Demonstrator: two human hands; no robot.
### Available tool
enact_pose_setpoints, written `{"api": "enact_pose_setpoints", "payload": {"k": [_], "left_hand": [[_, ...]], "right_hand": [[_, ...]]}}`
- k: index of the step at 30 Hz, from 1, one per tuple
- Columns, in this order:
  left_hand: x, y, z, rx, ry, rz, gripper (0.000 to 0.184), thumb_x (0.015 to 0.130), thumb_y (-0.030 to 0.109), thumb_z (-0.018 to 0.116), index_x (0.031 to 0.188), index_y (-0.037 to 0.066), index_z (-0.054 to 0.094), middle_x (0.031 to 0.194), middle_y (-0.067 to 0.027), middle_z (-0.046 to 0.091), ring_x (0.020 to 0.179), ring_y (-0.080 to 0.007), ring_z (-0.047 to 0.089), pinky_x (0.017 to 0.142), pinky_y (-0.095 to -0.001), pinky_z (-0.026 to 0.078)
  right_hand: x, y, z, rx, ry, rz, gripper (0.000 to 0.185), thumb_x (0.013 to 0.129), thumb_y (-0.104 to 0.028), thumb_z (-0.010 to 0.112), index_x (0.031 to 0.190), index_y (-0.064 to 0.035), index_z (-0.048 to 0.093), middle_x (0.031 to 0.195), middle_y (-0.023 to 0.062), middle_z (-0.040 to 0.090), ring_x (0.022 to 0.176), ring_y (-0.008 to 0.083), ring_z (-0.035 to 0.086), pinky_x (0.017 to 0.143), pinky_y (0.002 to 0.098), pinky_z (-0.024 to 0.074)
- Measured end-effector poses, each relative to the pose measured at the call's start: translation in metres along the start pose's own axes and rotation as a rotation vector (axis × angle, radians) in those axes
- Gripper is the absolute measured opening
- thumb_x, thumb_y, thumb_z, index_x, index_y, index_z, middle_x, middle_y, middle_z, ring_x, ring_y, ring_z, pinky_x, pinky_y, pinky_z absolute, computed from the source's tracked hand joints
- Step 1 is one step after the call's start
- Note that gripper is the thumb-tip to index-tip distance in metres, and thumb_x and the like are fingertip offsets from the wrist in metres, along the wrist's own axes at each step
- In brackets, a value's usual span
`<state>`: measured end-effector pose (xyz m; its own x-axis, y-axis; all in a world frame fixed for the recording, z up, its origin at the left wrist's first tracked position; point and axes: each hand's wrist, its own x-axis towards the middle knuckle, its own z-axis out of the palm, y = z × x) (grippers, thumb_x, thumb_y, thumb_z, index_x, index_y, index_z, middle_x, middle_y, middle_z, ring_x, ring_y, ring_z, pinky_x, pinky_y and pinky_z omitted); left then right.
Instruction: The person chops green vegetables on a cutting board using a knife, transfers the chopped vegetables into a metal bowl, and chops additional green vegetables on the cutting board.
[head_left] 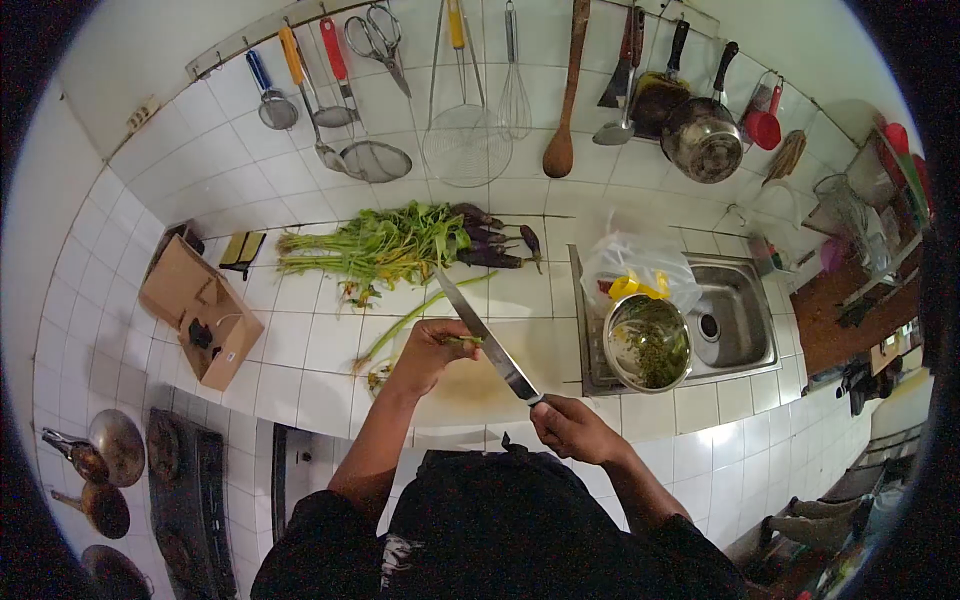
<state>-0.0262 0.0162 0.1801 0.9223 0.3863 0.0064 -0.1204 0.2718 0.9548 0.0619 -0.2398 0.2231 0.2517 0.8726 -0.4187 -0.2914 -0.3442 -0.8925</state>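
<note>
My right hand [575,428] grips the handle of a large kitchen knife [487,335], its blade slanting up and left across the counter. Close to the blade, my left hand [438,352] is closed on a small green stem piece [466,341], mostly hidden by the fingers. Both hands are above a pale cutting board [485,388]. One long green stalk [422,316] lies left of the blade, with a few trimmings near the left wrist. Further back rest a bunch of leafy greens [385,243] and several dark purple eggplants [492,256].
To the right, a metal bowl [612,345] of chopped greens sits by the sink [765,335], with a plastic bag [640,262] behind it. An open cardboard box [215,335] stands left. Utensils, including a wooden spoon [560,155], hang on the wall. A stove [190,490] is lower left.
</note>
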Motion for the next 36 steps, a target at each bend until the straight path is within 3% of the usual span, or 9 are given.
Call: {"api": "enact_pose_setpoints", "payload": {"k": [3,9,11,13,18,22,27,30,36], "left_hand": [[0.002,-0.006,-0.003,-0.116,-0.021,-0.022,0.018,0.078,0.012,0.077,0.085,-0.002,0.07,0.078,-0.0077,0.069,0.072,-0.0148,0.064,0.07,-0.0278,0.053],[0.006,-0.016,-0.015,-0.276,-0.059,0.033,0.029,0.074,0.023,0.081,0.086,0.0,0.07,0.082,-0.0089,0.07,0.075,-0.0166,0.066,0.072,-0.031,0.054],[0.003,-0.009,-0.005,-0.278,-0.002,0.01,0.026,0.071,0.022,0.082,0.071,0.006,0.062,0.084,-0.0074,0.065,0.078,-0.0198,0.062,0.069,-0.0295,0.05],[0.003,-0.013,-0.005,-0.283,-0.022,-0.002,0.026,0.073,0.025,0.082,0.071,0.007,0.062,0.085,-0.0058,0.065,0.08,-0.0189,0.06,0.069,-0.0291,0.049],[0.003,-0.021,-0.005,-0.26,-0.067,0.058,0.031,0.078,0.035,0.078,0.074,0.008,0.062,0.08,-0.0005,0.06,0.084,-0.0163,0.054,0.068,-0.0292,0.046],[0.001,-0.027,0.004,-0.338,-0.065,0.055,0.038,0.079,0.044,0.076,0.08,0.009,0.061,0.079,0.0027,0.053,0.084,-0.0151,0.049,0.066,-0.0282,0.043],[0.001,-0.028,0.014,-0.404,0.016,0.075,0.04,0.078,0.045,0.076,0.081,0.009,0.059,0.084,0.0035,0.051,0.089,-0.0143,0.046,0.067,-0.0271,0.043],[0.002,-0.027,0.02,-0.526,0.01,0.098,0.035,0.079,0.042,0.075,0.083,0.011,0.059,0.084,0.0037,0.05,0.088,-0.0135,0.045,0.07,-0.0261,0.043],[0.007,-0.024,0.019,-0.665,-0.085,0.115,0.028,0.082,0.037,0.074,0.089,0.014,0.061,0.084,0.0039,0.049,0.087,-0.0118,0.046,0.072,-0.0225,0.044]], "right_hand": [[0.007,0.001,0.0,-0.105,0.015,-0.06,0.036,0.101,-0.041,0.045,0.086,-0.0082,0.048,0.066,-0.0039,0.042,0.053,0.0055,0.036,0.045,0.0217,0.0309],[0.009,0.001,0.006,-0.119,0.013,-0.065,0.039,0.1,-0.043,0.046,0.084,-0.0073,0.048,0.067,-0.0039,0.042,0.055,0.0062,0.038,0.047,0.0235,0.0331],[0.008,0.0,0.006,-0.124,0.012,-0.066,0.04,0.1,-0.044,0.046,0.084,-0.0072,0.048,0.067,-0.0038,0.042,0.055,0.0064,0.037,0.047,0.0238,0.0332],[0.007,0.0,0.007,-0.125,0.014,-0.061,0.04,0.1,-0.044,0.045,0.084,-0.0071,0.048,0.067,-0.0038,0.042,0.056,0.0066,0.037,0.048,0.0241,0.0332],[0.011,0.005,0.009,-0.14,-0.015,-0.01,0.047,0.1,-0.043,0.046,0.11,0.0024,0.054,0.073,-0.0008,0.047,0.068,0.0091,0.042,0.061,0.0272,0.041],[0.01,0.003,0.015,-0.132,0.021,-0.014,0.047,0.1,-0.043,0.045,0.11,0.0023,0.054,0.073,-0.0005,0.047,0.068,0.0094,0.042,0.061,0.0275,0.0411],[0.014,0.008,0.018,-0.14,0.01,-0.055,0.038,0.102,-0.042,0.042,0.085,-0.008,0.047,0.068,-0.0045,0.041,0.059,0.0063,0.036,0.051,0.024,0.0324],[0.018,0.011,0.018,-0.086,0.008,-0.032,0.039,0.101,-0.041,0.045,0.09,-0.0033,0.051,0.07,-0.0023,0.043,0.066,0.0079,0.04,0.059,0.0277,0.0392],[0.015,0.005,0.023,-0.129,0.0,-0.047,0.039,0.101,-0.04,0.045,0.093,-0.0025,0.052,0.068,-0.003,0.043,0.062,0.0076,0.038,0.056,0.0269,0.0374]]}}
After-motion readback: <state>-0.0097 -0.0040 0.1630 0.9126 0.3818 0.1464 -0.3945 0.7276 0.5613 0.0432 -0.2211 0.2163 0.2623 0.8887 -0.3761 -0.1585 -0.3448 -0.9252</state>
